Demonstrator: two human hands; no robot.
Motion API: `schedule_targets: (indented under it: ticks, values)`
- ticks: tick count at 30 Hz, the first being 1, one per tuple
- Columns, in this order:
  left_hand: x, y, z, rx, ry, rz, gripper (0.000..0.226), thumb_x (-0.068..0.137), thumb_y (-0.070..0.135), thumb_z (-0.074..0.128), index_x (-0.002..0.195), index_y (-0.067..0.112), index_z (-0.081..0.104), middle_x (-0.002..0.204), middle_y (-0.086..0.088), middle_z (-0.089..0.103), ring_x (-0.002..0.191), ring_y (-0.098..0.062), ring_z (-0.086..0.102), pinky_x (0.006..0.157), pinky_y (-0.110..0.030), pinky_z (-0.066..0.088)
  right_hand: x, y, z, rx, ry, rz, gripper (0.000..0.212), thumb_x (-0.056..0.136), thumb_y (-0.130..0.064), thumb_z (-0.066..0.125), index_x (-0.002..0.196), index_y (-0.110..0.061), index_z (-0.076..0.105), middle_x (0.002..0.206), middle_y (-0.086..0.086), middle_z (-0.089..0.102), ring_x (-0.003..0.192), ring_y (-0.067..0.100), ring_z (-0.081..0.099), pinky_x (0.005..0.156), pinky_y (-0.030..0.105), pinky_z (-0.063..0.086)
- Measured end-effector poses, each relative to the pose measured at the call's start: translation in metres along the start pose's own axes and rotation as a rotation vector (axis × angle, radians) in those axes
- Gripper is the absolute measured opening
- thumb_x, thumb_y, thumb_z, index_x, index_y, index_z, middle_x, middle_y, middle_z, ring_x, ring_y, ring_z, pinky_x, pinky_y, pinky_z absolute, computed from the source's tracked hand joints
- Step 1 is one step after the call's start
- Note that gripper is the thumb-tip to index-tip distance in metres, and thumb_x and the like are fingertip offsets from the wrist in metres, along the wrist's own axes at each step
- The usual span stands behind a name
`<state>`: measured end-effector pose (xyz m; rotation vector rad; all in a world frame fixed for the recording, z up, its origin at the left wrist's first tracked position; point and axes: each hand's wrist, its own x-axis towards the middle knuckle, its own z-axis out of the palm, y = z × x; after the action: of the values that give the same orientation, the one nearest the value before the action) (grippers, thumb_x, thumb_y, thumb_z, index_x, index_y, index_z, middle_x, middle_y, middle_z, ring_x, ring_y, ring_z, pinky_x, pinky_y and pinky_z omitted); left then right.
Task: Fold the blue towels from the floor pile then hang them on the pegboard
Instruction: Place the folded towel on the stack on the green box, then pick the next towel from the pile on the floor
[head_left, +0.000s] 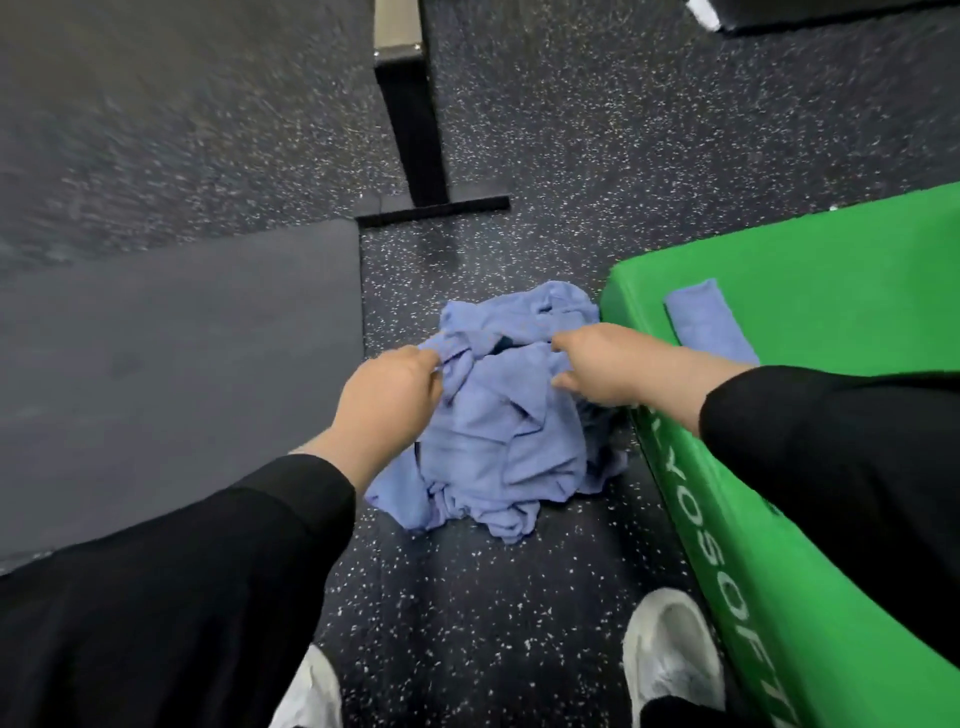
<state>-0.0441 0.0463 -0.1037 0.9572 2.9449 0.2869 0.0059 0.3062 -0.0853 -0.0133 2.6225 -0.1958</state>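
A crumpled pile of blue towels (498, 431) lies on the speckled dark floor in front of my feet. My left hand (389, 389) pinches an upper edge of a towel at the pile's left side. Over the pile's right side my right hand (608, 364) has its fingers curled into the cloth. One folded blue towel (706, 325) lies on top of the green padded box (841, 270) to the right. No pegboard is in view.
The green box runs along the right, close to my right shoe (670, 654). A dark mat (182, 353) lies to the left. A black metal post with a flat foot (421, 156) stands behind the pile.
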Motion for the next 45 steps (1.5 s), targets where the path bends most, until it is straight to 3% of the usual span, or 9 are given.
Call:
schedule_targets:
  ticks: [5,10,17,21,24,28,33,37,45]
  values:
    - [0.004,-0.003,-0.004,-0.096,-0.108,-0.055,0.022,0.102,0.025,0.047,0.100,0.011,0.064,0.095,-0.010,0.063,0.086,-0.032,0.058,0.065,-0.034,0.035,0.027,-0.040,0.020,-0.051,-0.077,0.155,0.059,0.088,-0.053,0.067,0.128,-0.012,0.055,0.124,0.011,0.064,0.116,0.034,0.060,0.081,0.039,0.046]
    - [0.010,0.009,-0.008,-0.138,-0.104,0.039,0.019,0.101,0.023,0.048,0.090,0.012,0.058,0.093,-0.010,0.061,0.089,-0.034,0.059,0.065,-0.036,0.038,0.026,-0.053,0.042,-0.140,0.181,0.232,0.028,0.096,-0.018,0.055,0.122,-0.010,0.064,0.126,0.016,0.060,0.114,0.034,0.061,0.085,0.040,0.050]
    - [0.012,0.012,-0.049,-0.322,-0.036,-0.129,0.026,0.102,0.028,0.045,0.110,0.013,0.065,0.105,-0.008,0.068,0.095,-0.032,0.061,0.079,-0.044,0.052,0.004,-0.059,-0.040,0.850,0.483,0.325,0.021,0.088,-0.006,0.048,0.070,-0.016,0.044,0.068,0.003,0.044,0.065,0.022,0.038,0.061,0.032,0.025]
    - [0.003,0.036,-0.115,-0.547,0.054,-0.260,0.028,0.105,0.035,0.044,0.105,0.018,0.067,0.094,0.000,0.068,0.091,-0.026,0.059,0.078,-0.036,0.047,-0.037,-0.074,-0.087,1.148,0.578,0.270,0.019,0.071,-0.028,0.052,0.071,-0.009,0.048,0.068,0.007,0.035,0.066,0.020,0.031,0.059,0.039,0.029]
    - [-0.014,0.059,-0.166,-0.751,0.098,-0.314,0.028,0.105,0.038,0.046,0.097,0.021,0.066,0.086,0.004,0.066,0.092,-0.025,0.061,0.073,-0.031,0.040,-0.081,-0.102,-0.123,1.208,0.629,0.137,0.027,0.088,-0.026,0.058,0.075,-0.005,0.048,0.072,0.009,0.042,0.067,0.017,0.042,0.055,0.033,0.046]
    - [-0.048,0.082,-0.222,-0.890,0.094,-0.265,0.034,0.103,0.037,0.053,0.129,0.020,0.064,0.120,0.003,0.070,0.111,-0.014,0.063,0.093,-0.029,0.048,-0.133,-0.136,-0.153,1.192,0.684,-0.007,0.032,0.090,-0.028,0.057,0.078,0.000,0.047,0.073,0.015,0.051,0.069,0.019,0.051,0.059,0.047,0.058]
    - [-0.082,0.074,-0.230,-0.831,0.100,-0.252,0.008,0.095,0.030,0.064,0.101,0.028,0.069,0.089,0.012,0.071,0.081,-0.009,0.064,0.079,-0.036,0.054,-0.169,-0.155,-0.156,1.284,0.723,-0.021,0.034,0.098,-0.013,0.057,0.066,-0.012,0.044,0.071,0.011,0.048,0.071,0.018,0.054,0.057,0.036,0.057]
    - [-0.095,0.070,-0.240,-0.924,0.102,-0.242,0.020,0.098,0.026,0.063,0.115,0.024,0.073,0.105,0.011,0.075,0.100,-0.002,0.068,0.089,-0.025,0.054,-0.175,-0.162,-0.150,1.072,0.708,-0.041,0.036,0.081,-0.040,0.061,0.068,-0.010,0.046,0.064,0.012,0.043,0.066,0.018,0.043,0.071,0.062,0.053]
    - [-0.084,0.061,-0.250,-1.351,0.028,-0.463,0.034,0.101,0.046,0.056,0.078,0.021,0.050,0.072,-0.002,0.047,0.066,-0.017,0.048,0.065,-0.027,0.045,-0.169,-0.189,-0.145,0.570,0.592,-0.157,0.047,0.094,-0.020,0.064,0.058,-0.016,0.034,0.053,0.001,0.033,0.056,0.019,0.029,0.054,0.036,0.025]
